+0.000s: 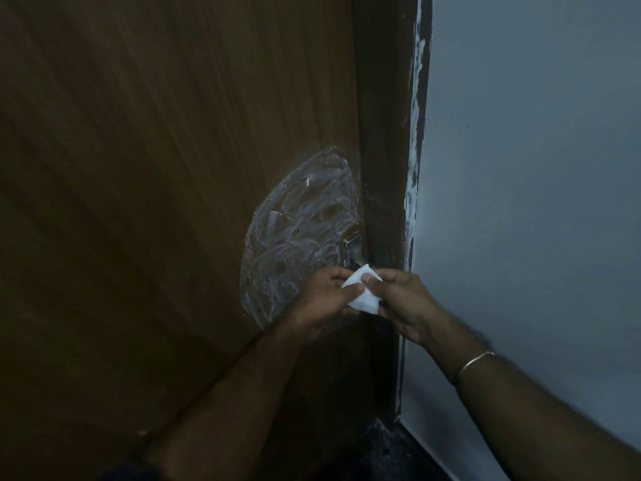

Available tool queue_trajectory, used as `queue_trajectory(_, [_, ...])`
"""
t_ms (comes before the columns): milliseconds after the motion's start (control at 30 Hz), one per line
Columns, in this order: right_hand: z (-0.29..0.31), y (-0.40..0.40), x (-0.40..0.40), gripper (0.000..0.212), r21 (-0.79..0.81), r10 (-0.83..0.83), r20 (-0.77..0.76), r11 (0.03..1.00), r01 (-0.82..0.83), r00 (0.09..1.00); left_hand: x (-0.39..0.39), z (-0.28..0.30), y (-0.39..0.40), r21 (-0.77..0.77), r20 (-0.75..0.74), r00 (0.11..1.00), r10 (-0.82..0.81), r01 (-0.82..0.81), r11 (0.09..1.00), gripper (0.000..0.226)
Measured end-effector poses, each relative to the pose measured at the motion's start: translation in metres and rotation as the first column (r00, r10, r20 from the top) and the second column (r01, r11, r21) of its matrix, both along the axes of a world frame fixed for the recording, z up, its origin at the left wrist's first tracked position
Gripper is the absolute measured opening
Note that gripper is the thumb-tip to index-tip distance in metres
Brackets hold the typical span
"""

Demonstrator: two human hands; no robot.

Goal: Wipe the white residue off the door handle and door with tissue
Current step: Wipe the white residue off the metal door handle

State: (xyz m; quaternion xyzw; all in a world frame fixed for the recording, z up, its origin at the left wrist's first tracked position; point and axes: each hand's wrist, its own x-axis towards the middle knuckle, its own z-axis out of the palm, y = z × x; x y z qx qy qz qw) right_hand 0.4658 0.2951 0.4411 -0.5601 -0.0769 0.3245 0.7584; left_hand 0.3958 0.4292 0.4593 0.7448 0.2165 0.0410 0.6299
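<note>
A brown wooden door (156,168) fills the left of the view. A large oval smear of white residue (298,234) covers it near its right edge. The metal door handle (352,244) shows at the smear's right side, partly smeared and partly hidden by my hands. Just below the handle, a folded white tissue (362,289) is pinched between both hands. My left hand (322,300) grips its left side and my right hand (406,303) grips its right side, thumbs on top.
The dark door frame (385,133) runs down beside the door, with white paint smudges along its right edge. A pale grey wall (537,203) fills the right. A thin bangle (475,362) sits on my right wrist. Dark floor (388,453) lies below.
</note>
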Motion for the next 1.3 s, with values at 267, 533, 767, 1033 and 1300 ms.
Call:
queue_trajectory(267, [0.010,0.008,0.017,0.013,-0.215,-0.291,0.532,0.862,0.459,0.795,0.016,-0.012,-0.007,0.325,0.011,0.971,0.237,-0.228,0.918,0.005])
queue_trajectory(533, [0.001,0.065,0.039,0.024,-0.155,-0.004,0.974,0.712,0.685,0.225,0.016,-0.028,0.002,0.727,0.005,0.997,0.081,-0.059,0.684,0.019])
queue_trajectory(767, [-0.039,0.064,0.046,0.019,-0.303,0.207,0.949,0.808,0.506,0.237,0.016,-0.029,0.018,0.697,-0.012,1.000,-0.026,0.027,0.717,0.015])
queue_trajectory(1033, [-0.020,0.067,0.042,0.021,-0.111,-0.069,0.938,0.869,0.482,0.340,0.015,-0.027,0.020,0.761,0.006,1.000,-0.025,0.012,0.648,0.019])
queue_trajectory(1300, [-0.024,0.059,0.047,0.022,-0.335,0.219,0.931,0.831,0.443,0.292,0.013,-0.026,0.016,0.748,-0.024,0.999,-0.030,0.037,0.663,0.019])
